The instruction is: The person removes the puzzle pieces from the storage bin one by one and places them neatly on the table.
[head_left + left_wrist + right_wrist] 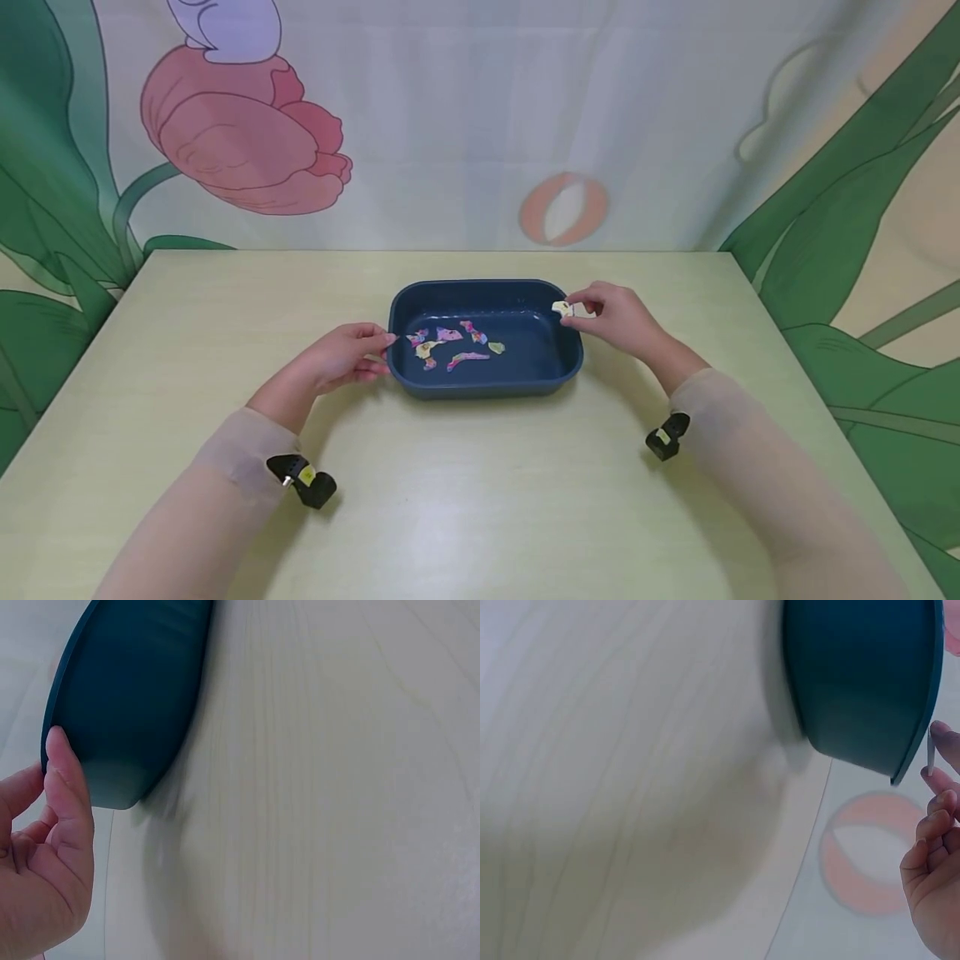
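A dark blue rectangular tray (536,354) with rounded corners sits on the table. My left hand (337,358) pinches its left rim between thumb and fingers, which the left wrist view shows at the tray's edge. Over the tray's right rim, my right hand (622,321) pinches a small flat pale piece (562,308) between thumb and fingertips; seen edge-on in the right wrist view, that piece (931,754) is thin and white. Several colourful flat irregular pieces, among them a pink strip (467,357) and a yellowish bit (496,347), lie in the tray's left half.
The pale wood-grain table (465,492) extends around the tray on all sides. A printed curtain (435,125) with a pink flower and green leaves hangs behind the table's back edge. A small black camera is strapped to each sleeved wrist.
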Available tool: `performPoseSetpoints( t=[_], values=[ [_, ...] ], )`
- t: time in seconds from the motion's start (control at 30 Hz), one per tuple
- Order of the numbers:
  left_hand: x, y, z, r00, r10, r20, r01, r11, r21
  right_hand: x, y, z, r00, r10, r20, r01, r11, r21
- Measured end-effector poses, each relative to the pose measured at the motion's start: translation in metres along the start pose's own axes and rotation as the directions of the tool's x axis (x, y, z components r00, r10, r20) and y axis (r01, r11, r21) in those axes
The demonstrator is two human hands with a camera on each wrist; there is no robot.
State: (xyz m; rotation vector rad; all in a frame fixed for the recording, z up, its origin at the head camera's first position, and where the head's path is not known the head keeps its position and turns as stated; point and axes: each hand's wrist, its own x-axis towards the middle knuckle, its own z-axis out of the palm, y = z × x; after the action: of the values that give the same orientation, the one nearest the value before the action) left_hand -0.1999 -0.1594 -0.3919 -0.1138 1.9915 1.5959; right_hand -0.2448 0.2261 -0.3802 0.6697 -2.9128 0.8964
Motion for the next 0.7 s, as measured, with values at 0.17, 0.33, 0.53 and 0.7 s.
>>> performPoseSetpoints(
  t=[0.17, 0.33, 0.53, 0.7],
  values=[
    [-0.001, 0.001, -0.001, 1.0, 0.006, 0.004, -0.006, 1.0, 0.002, -0.002, 0.007, -0.004, 1.0, 0.003, -0.013, -0.003, 1.0, -0.008],
    [0.0, 0.0, -0.002, 1.0, 0.017, 0.012, -0.017, 1.0, 0.003, -0.005, 0.014, -0.01, 0.998, 0.064, -0.006, -0.064, 0.998, -0.018],
    [0.002, -0.002, -0.002, 1.0, 0.024, 0.015, -0.024, 1.0, -0.002, -0.008, 0.025, -0.014, 0.994, 0.113, 0.006, -0.113, 0.993, -0.019],
    [0.001, -0.001, -0.002, 0.999, 0.03, 0.017, -0.03, 1.0, -0.003, -0.01, 0.031, -0.015, 0.988, 0.154, 0.026, -0.154, 0.988, -0.004]
  ],
)
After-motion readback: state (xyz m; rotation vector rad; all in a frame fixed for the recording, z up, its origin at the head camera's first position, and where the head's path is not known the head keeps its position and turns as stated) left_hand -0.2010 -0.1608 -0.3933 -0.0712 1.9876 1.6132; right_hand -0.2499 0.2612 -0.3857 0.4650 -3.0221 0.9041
